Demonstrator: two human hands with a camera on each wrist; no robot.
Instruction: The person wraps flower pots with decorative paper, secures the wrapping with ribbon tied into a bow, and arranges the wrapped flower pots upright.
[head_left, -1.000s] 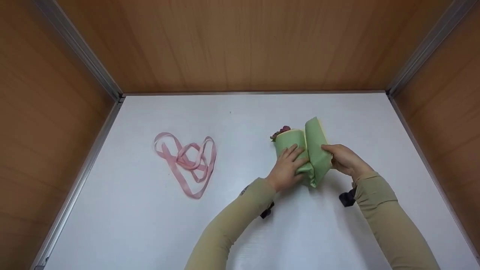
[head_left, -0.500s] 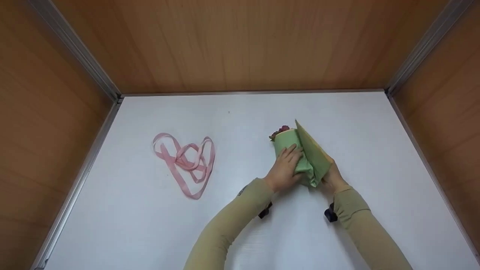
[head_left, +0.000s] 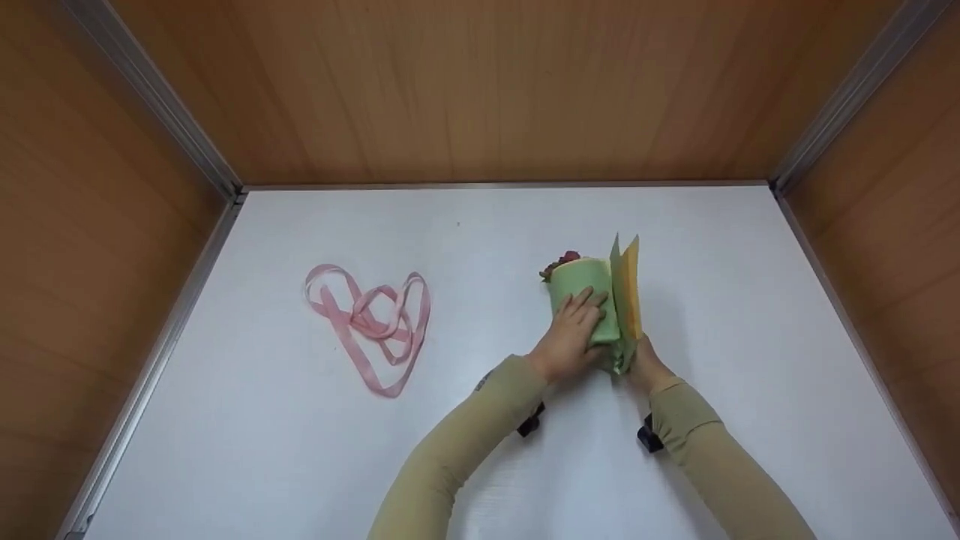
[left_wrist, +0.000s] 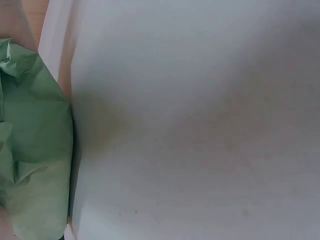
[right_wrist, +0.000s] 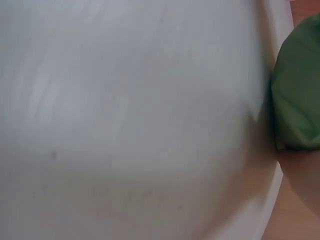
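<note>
One left hand (head_left: 571,343) rests, fingers slightly spread, on one green wrapped bundle (head_left: 581,279) beneath it, red flowers (head_left: 561,264) too small to count showing just beyond, while one right hand (head_left: 648,366) meets the raised paper flap (head_left: 624,304), fingers hidden, their state impossible to tell, and one pink ribbon (head_left: 348,340) lies well left of both.

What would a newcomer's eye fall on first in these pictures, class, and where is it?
Probably the green wrapped bundle, right of centre in the head view, with dark red flowers peeking out at its far left and a raised paper flap showing yellow on its right. The left hand rests on the bundle, the right hand at the flap's near end. Next, the pink ribbon, loosely looped left of centre on the white table.
</note>
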